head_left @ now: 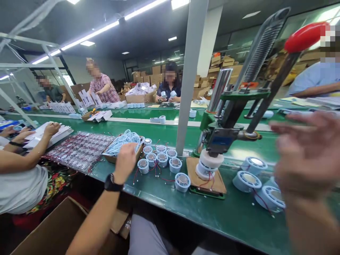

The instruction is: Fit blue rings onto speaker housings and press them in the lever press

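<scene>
My left hand (126, 161), with a black watch at its wrist, is at the near edge of a cardboard box of light blue rings (127, 136). Its fingers are curled closed, and what they hold is hidden. My right hand (308, 152), smeared by motion, is raised at the right with fingers apart and nothing visible in it. To its left is a hand press with a red-knobbed lever (305, 37). The white press head (211, 159) rests on a light blue round housing (204, 171) with red wires, on a brown board (192, 164).
Several blue housings with metal discs (162, 160) are grouped left of the press; others (247, 180) sit at its right. Wired parts (79, 150) cover the left bench. A grey post (190, 78) rises behind. A co-worker's arm (39, 145) is at left; other people sit or stand opposite.
</scene>
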